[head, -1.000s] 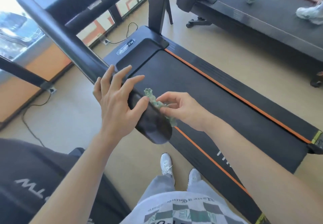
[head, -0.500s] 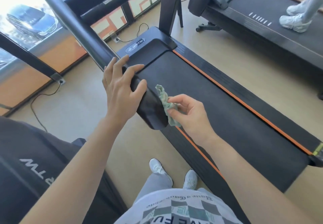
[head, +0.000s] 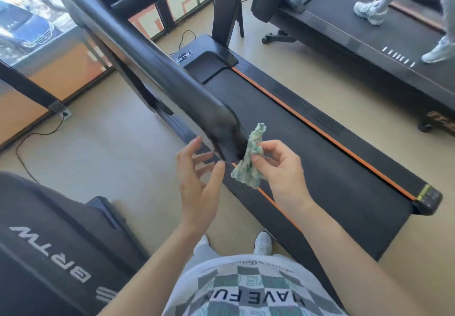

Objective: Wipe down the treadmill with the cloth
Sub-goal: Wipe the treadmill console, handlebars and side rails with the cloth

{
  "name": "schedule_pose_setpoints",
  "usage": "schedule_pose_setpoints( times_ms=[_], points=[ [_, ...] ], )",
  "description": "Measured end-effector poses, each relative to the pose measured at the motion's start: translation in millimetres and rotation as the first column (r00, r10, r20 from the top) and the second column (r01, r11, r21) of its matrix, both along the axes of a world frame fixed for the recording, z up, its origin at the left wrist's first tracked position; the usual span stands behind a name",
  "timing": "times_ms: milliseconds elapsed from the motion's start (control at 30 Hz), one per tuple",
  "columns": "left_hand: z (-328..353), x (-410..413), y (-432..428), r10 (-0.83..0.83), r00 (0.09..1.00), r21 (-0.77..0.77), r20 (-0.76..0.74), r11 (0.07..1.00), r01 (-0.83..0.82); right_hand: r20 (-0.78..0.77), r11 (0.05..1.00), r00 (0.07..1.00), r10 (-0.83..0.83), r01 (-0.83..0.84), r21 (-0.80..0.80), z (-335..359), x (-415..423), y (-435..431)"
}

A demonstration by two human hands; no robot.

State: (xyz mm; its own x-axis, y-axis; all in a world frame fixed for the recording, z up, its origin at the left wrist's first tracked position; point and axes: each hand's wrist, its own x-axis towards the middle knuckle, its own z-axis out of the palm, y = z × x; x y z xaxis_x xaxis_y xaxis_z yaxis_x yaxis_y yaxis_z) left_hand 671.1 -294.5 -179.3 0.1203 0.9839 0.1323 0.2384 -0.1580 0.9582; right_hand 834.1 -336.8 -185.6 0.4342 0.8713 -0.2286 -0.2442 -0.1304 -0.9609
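Left hand lets go of the rail; the cloth is at the rail's end.

The left hand (head: 197, 187), which gripped the rail (head: 152, 69) a moment ago, is now off it, open and empty, just under the tip. The right hand (head: 278, 168) pinches the crumpled cloth (head: 248, 165) against the rail end. I think this end is nearly done; the treadmill belt (head: 307, 148) looks not yet wiped.

Crumpled green cloth (head: 248, 163) touching treadmill handrail (head: 152, 69) tip
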Motion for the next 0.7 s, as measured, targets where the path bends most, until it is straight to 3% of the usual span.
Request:
schedule_pose_setpoints(
  times_ms=[67,167,267,367,500,700],
  points=[
    [-12.7,-7.3,-5.2,-0.071,0.997,-0.267,0.030,0.961,0.076,-0.022,0.998,0.998,-0.061,0.061,-0.033,-3.3,-9.2,-1.2],
    [-26.7,-16.9,8.5,-0.260,0.952,-0.556,0.163,0.772,0.307,-0.063,0.989,0.989,-0.133,0.128,-0.071,-5.9,-22.3,-4.3],
    [-32.4,-26.6,26.1,-0.479,0.841,-0.565,0.250,0.633,0.529,-0.128,0.978,0.974,-0.187,0.173,-0.112,-9.4,-41.5,-9.3],
    [-33.3,-40.9,36.7,-0.541,0.792,-0.541,0.282,0.592,0.597,-0.213,0.947,0.928,-0.304,0.271,-0.172,-13.3,-68.1,-8.9],
    [-39.5,-67.2,50.0,-0.472,0.840,-0.600,0.266,0.601,0.528,-0.234,0.906,0.885,-0.402,0.348,-0.242,-19.7,-100.8,-3.7],
    [-44.3,-97.4,70.0,-0.283,0.922,-0.678,0.264,0.626,0.386,-0.008,0.877,0.923,-0.385,0.363,-0.314,-29.8,-135.9,4.7]
  ],
)
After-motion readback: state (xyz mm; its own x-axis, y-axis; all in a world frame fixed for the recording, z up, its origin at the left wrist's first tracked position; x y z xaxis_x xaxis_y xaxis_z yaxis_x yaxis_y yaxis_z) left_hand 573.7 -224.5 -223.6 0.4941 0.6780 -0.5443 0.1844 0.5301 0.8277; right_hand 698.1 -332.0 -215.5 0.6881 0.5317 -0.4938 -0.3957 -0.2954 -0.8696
